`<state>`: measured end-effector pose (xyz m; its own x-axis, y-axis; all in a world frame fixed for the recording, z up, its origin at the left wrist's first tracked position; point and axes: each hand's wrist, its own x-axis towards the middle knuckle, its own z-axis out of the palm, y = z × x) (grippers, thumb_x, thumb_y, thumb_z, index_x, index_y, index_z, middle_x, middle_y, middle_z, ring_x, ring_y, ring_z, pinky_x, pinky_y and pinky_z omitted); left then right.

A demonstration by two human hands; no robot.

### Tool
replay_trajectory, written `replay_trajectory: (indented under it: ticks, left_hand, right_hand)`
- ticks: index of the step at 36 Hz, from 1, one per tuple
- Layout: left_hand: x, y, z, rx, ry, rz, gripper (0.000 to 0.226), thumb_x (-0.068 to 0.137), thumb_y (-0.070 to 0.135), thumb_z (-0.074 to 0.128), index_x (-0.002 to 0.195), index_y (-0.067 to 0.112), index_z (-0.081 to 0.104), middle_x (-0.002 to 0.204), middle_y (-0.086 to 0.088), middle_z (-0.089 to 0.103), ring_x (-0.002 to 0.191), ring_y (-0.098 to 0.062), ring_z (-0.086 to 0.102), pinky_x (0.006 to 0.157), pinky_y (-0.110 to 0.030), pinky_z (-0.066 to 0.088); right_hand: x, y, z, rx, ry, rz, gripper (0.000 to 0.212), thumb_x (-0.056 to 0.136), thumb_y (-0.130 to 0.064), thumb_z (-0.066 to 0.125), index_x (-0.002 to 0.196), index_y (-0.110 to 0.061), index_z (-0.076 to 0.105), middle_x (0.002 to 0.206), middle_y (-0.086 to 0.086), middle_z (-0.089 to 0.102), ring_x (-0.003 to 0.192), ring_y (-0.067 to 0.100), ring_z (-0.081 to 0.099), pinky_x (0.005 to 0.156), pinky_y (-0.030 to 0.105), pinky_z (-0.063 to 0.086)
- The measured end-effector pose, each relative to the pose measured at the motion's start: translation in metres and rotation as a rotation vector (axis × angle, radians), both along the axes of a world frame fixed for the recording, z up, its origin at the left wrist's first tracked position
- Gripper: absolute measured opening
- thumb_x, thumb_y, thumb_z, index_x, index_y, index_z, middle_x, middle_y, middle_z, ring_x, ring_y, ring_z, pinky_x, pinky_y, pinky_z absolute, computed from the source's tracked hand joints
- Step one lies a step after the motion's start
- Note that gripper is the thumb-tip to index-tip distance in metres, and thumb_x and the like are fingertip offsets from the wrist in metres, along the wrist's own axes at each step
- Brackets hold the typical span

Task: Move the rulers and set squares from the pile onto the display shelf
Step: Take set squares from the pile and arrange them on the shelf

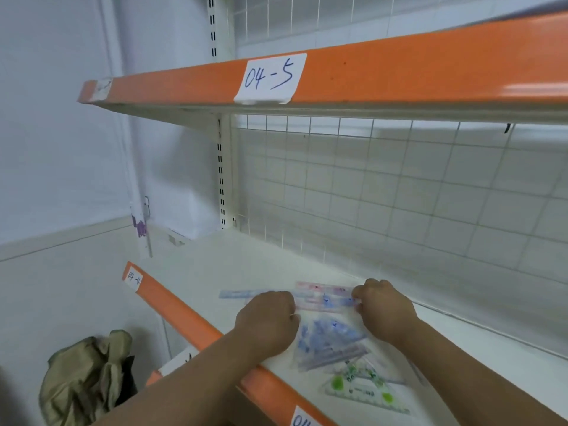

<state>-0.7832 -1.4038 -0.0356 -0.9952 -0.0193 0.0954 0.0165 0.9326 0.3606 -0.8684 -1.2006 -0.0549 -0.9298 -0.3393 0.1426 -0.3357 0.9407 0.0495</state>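
Head | rulers [325, 299] between left hand [267, 319] and right hand [384, 309] | both grip ends

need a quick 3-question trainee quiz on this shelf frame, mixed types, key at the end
1. True or false: the green set square lies on the upper shelf.
2. The label on that upper shelf reads: A) 04-5 B) 02-1 C) 07-9
3. Fill in: the left hand and the right hand both grip the ____.
Key: 1 false, it lies on the lower shelf, near the front edge. 2 A. 3 rulers.
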Motion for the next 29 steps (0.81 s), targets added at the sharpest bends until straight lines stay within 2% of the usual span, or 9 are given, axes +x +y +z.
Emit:
replay_trajectory:
  ticks: [5, 8, 11, 15, 18, 21, 24, 26, 29]
  left_hand:
    - [-0.016, -0.011, -0.001, -0.018, 0.022, -0.045, 0.025, 0.096, 0.029, 0.044, 0.107, 0.013, 0.06, 0.11, -0.002, 0.063, 0.101, -0.018, 0.058, 0.084, -0.029, 0.048]
    - [-0.024, -0.017, 0.001, -0.048, 0.033, -0.078, 0.027, 0.097, 0.03, 0.043, 0.111, 0.013, 0.059, 0.113, -0.003, 0.062, 0.104, -0.018, 0.057, 0.084, -0.028, 0.043]
    - [-0.03, -0.021, 0.002, -0.084, 0.027, -0.127, 0.029, 0.098, 0.031, 0.042, 0.113, 0.013, 0.058, 0.116, -0.003, 0.061, 0.107, -0.018, 0.056, 0.084, -0.026, 0.041]
    - [-0.036, -0.023, 0.005, -0.095, 0.029, -0.162, 0.029, 0.097, 0.032, 0.043, 0.115, 0.015, 0.059, 0.118, -0.003, 0.062, 0.109, -0.018, 0.056, 0.086, -0.027, 0.043]
    - [-0.039, -0.023, 0.006, -0.1, 0.014, -0.19, 0.03, 0.098, 0.032, 0.043, 0.117, 0.015, 0.059, 0.118, -0.003, 0.062, 0.109, -0.019, 0.057, 0.087, -0.028, 0.045]
    - [-0.042, -0.022, 0.007, -0.1, -0.006, -0.221, 0.03, 0.098, 0.032, 0.044, 0.119, 0.016, 0.057, 0.121, -0.003, 0.062, 0.112, -0.02, 0.056, 0.091, -0.029, 0.046]
    - [-0.044, -0.018, 0.007, -0.087, -0.009, -0.255, 0.031, 0.098, 0.033, 0.044, 0.122, 0.017, 0.054, 0.123, -0.003, 0.06, 0.114, -0.021, 0.055, 0.093, -0.03, 0.044]
    - [-0.044, -0.015, 0.006, -0.077, -0.01, -0.261, 0.033, 0.097, 0.035, 0.044, 0.123, 0.016, 0.053, 0.122, -0.003, 0.06, 0.113, -0.021, 0.055, 0.094, -0.033, 0.046]
    - [-0.043, -0.01, 0.007, -0.01, -0.031, -0.272, 0.041, 0.096, 0.043, 0.045, 0.127, 0.016, 0.048, 0.118, -0.003, 0.062, 0.111, -0.022, 0.056, 0.092, -0.034, 0.047]
  right_hand:
    - [-0.02, -0.005, -0.013, 0.021, -0.078, 0.036, 0.05, 0.096, -0.018, 0.038, 0.145, -0.019, 0.029, 0.138, -0.001, 0.045, 0.121, 0.023, 0.04, 0.094, 0.029, 0.04]
    - [-0.02, -0.011, -0.016, 0.047, -0.11, 0.037, 0.052, 0.099, -0.019, 0.035, 0.149, -0.023, 0.021, 0.133, 0.006, 0.052, 0.12, 0.023, 0.043, 0.095, 0.029, 0.039]
    - [-0.012, -0.018, -0.012, 0.128, -0.04, 0.019, 0.041, 0.098, -0.015, 0.036, 0.138, -0.022, 0.039, 0.118, 0.01, 0.059, 0.112, 0.024, 0.05, 0.089, 0.03, 0.043]
    - [-0.005, -0.021, -0.01, 0.145, 0.077, 0.072, 0.018, 0.09, -0.015, 0.045, 0.1, -0.015, 0.061, 0.099, 0.008, 0.067, 0.101, 0.023, 0.053, 0.072, 0.027, 0.039]
    - [-0.006, -0.016, -0.011, -0.088, 0.193, 0.062, 0.017, 0.07, -0.001, 0.059, 0.074, -0.018, 0.063, 0.073, 0.005, 0.066, 0.082, 0.027, 0.058, 0.057, 0.026, 0.034]
    - [-0.004, -0.017, -0.009, -0.299, 0.197, 0.012, 0.019, 0.084, -0.003, 0.056, 0.082, -0.012, 0.072, 0.081, 0.007, 0.062, 0.082, 0.027, 0.056, 0.066, 0.03, 0.043]
    - [0.008, -0.026, 0.002, -0.611, 0.125, -0.106, 0.023, 0.092, -0.006, 0.052, 0.075, -0.014, 0.065, 0.075, 0.002, 0.052, 0.07, 0.014, 0.05, 0.063, 0.019, 0.034]
    - [0.016, -0.033, 0.011, -0.893, 0.042, -0.176, 0.026, 0.092, -0.005, 0.051, 0.068, -0.015, 0.05, 0.068, 0.001, 0.049, 0.06, 0.012, 0.044, 0.058, 0.017, 0.035]
    - [0.034, -0.046, 0.024, -1.412, -0.161, -0.199, 0.017, 0.09, 0.004, 0.049, 0.08, -0.008, 0.044, 0.063, 0.009, 0.054, 0.054, 0.021, 0.06, 0.059, 0.033, 0.051]
